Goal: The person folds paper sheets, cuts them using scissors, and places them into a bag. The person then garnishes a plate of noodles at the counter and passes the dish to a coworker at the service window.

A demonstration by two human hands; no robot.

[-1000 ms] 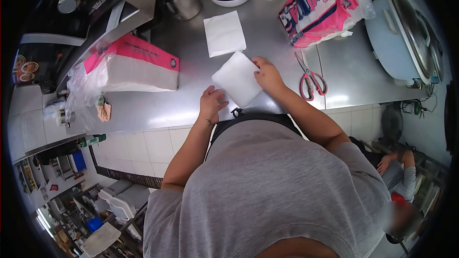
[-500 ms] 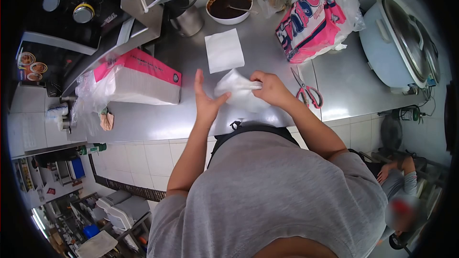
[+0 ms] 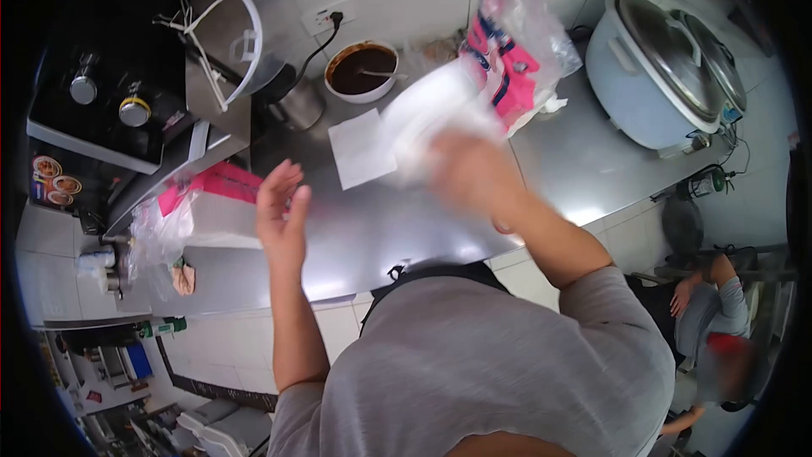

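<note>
A blurred white napkin (image 3: 436,110) swings out from my right hand (image 3: 474,169), which is closed on its near end above the counter. Beneath and to the left of it, another white napkin (image 3: 359,150) lies flat on the steel. My left hand (image 3: 283,207) is raised, fingers apart and holding nothing. It is nearest the pink-topped pack of napkins (image 3: 222,218) at the left and hides that pack's right end. Only a bit of a red scissors handle (image 3: 503,226) shows under my right forearm.
At the back of the steel counter (image 3: 372,233) are a bowl of dark sauce (image 3: 362,72) with a spoon and a metal jug (image 3: 296,108). A pink plastic-wrapped pack (image 3: 516,68) and a large lidded cooker (image 3: 647,76) stand to the right. Another person (image 3: 706,305) is at the lower right.
My right hand has swept the napkin up and forward over the flat one. My left hand has moved away to the left, off the napkin. The view has also shifted.
</note>
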